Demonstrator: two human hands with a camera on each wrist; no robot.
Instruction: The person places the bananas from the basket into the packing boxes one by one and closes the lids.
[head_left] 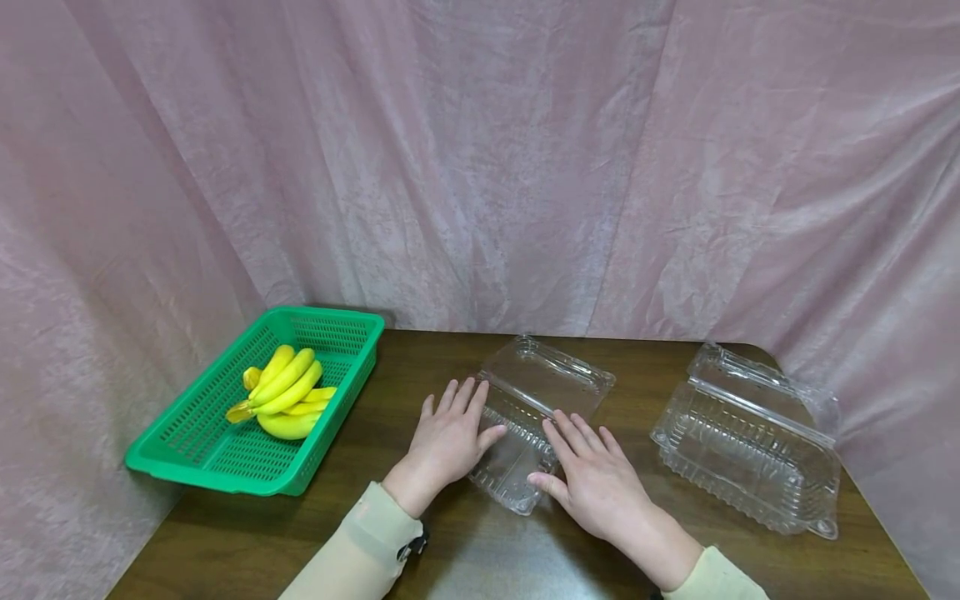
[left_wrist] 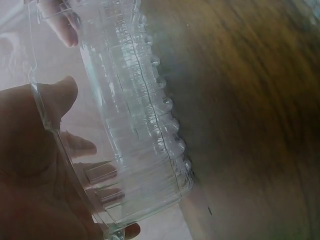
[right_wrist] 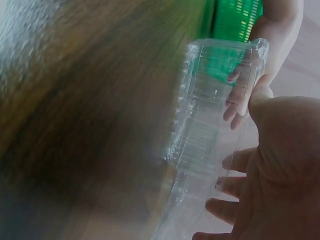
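A clear plastic clamshell container (head_left: 517, 479) stands on the table with its lid (head_left: 551, 367) folded back toward the curtain. My left hand (head_left: 448, 437) is at its left edge, fingers extended and spread. At the right edge my right hand (head_left: 592, 483) is held the same way, thumb apart from the fingers. In the left wrist view the ribbed container wall (left_wrist: 135, 115) shows in front of the left hand (left_wrist: 30, 155). The right wrist view has the right hand (right_wrist: 285, 165) beside the container (right_wrist: 200, 110); firm contact is hard to judge.
On the left a green plastic basket (head_left: 210, 482) holds bunches of yellow bananas (head_left: 285, 387). A second clear clamshell (head_left: 750, 458), lid raised, stands at the right of the brown wooden table (head_left: 480, 567). Pink curtains (head_left: 480, 167) hang behind and at both sides.
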